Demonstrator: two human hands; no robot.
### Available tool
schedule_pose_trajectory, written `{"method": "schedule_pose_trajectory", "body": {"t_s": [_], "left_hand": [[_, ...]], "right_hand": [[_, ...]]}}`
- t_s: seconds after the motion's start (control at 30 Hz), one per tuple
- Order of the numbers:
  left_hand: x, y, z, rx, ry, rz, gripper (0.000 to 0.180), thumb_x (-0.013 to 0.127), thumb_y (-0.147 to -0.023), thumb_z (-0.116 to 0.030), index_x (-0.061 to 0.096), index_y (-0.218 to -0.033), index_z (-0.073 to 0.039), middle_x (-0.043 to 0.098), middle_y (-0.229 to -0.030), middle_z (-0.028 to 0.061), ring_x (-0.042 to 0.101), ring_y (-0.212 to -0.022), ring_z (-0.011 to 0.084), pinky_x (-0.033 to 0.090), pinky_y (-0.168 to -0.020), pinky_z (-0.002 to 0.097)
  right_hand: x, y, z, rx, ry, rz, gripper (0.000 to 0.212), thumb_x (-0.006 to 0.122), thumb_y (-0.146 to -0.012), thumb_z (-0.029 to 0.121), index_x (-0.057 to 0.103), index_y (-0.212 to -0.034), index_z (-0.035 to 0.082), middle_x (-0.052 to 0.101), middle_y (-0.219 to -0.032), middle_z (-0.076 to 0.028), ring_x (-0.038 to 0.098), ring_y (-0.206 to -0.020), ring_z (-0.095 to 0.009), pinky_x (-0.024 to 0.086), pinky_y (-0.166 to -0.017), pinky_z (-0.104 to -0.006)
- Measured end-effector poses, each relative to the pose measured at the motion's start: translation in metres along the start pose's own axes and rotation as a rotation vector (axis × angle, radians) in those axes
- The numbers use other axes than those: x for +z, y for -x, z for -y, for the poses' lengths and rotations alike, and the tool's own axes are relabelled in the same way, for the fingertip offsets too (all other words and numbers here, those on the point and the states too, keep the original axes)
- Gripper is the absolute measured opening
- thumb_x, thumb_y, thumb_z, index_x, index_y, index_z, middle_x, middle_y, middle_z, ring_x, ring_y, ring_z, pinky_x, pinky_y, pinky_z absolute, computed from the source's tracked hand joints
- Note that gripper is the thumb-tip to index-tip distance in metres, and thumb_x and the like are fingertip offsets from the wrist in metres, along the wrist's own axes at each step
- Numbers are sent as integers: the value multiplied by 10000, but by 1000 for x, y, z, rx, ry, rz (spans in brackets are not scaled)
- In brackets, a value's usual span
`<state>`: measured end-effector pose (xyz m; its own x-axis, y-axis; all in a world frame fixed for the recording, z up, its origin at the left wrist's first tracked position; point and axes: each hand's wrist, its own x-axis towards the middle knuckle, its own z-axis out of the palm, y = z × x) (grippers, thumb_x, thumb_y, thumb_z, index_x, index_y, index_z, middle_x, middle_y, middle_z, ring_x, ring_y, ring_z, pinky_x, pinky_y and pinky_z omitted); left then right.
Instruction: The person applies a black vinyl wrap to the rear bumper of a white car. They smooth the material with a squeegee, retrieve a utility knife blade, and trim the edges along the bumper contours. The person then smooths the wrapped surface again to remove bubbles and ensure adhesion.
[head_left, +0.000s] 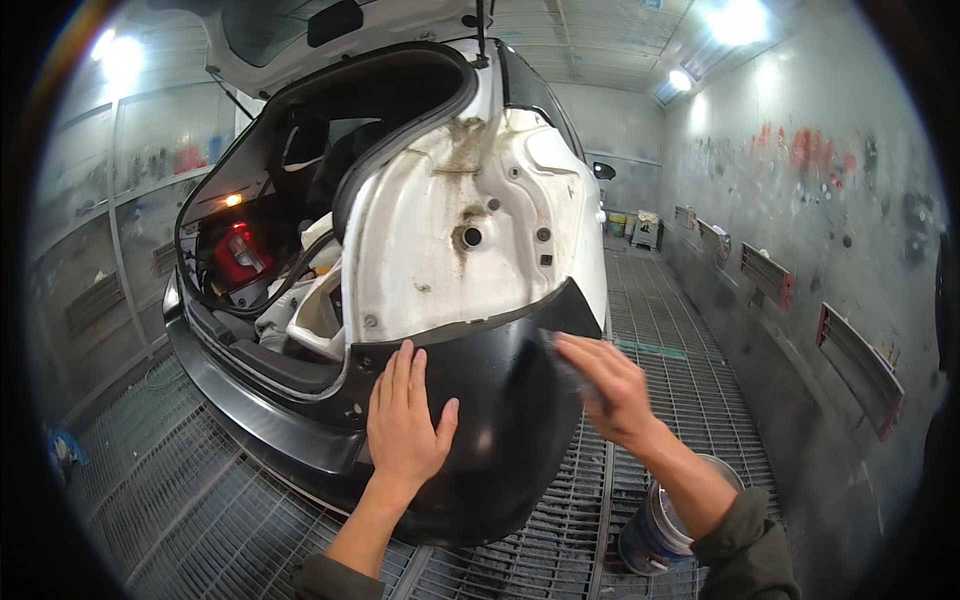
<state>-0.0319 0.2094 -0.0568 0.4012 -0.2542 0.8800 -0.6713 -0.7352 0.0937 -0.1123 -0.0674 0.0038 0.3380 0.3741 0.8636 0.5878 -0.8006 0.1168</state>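
Observation:
A black rear bumper [490, 420] wraps the corner of a white car [400, 260]. My left hand [408, 420] lies flat on the bumper near its upper edge, fingers stretched out and holding nothing. Farther right, my right hand [612, 385] is at the bumper's side, slightly smeared by motion. Its fingers press a thin grey pad [568, 368] against the black surface; the pad is blurred and partly covered by the hand. Above the bumper, the bare white body panel with round holes shows brown dirt stains.
The tailgate [290, 35] stands raised over the open boot, where a red tail light [240, 253] lies. A metal bucket [660, 530] stands on the grated floor [670, 400] below my right forearm. Grey metal walls [800, 200] enclose the space, with slotted vents on the right.

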Motion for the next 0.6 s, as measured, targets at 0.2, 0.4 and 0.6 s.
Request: {"method": "schedule_pose_trajectory", "body": {"t_s": [0.2,0.4,0.6], "left_hand": [[3,36,-14,-121,-36,-89,705,667,-888,-307,477,-1467,47,455,-1543,248,490,-1309,452,401,-1105,526],[7,39,-15,-172,-12,-141,667,648,-863,-324,533,-1415,32,502,-1479,246,514,-1285,437,419,-1081,531],[12,45,-7,-176,8,-197,622,644,-837,-270,565,-1374,34,533,-1437,257,535,-1271,435,436,-1070,520]], "right_hand": [[45,-40,4,-34,287,394,764,650,-702,-12,469,-1441,-87,483,-1505,-255,438,-1437,-394,350,-1216,-456],[71,-82,23,-262,97,580,829,696,-669,52,449,-1443,-109,494,-1482,-273,463,-1408,-393,353,-1214,-441],[97,-101,18,-304,-31,652,653,649,-938,230,446,-1504,-26,494,-1534,-221,490,-1415,-350,381,-1208,-402]]}}
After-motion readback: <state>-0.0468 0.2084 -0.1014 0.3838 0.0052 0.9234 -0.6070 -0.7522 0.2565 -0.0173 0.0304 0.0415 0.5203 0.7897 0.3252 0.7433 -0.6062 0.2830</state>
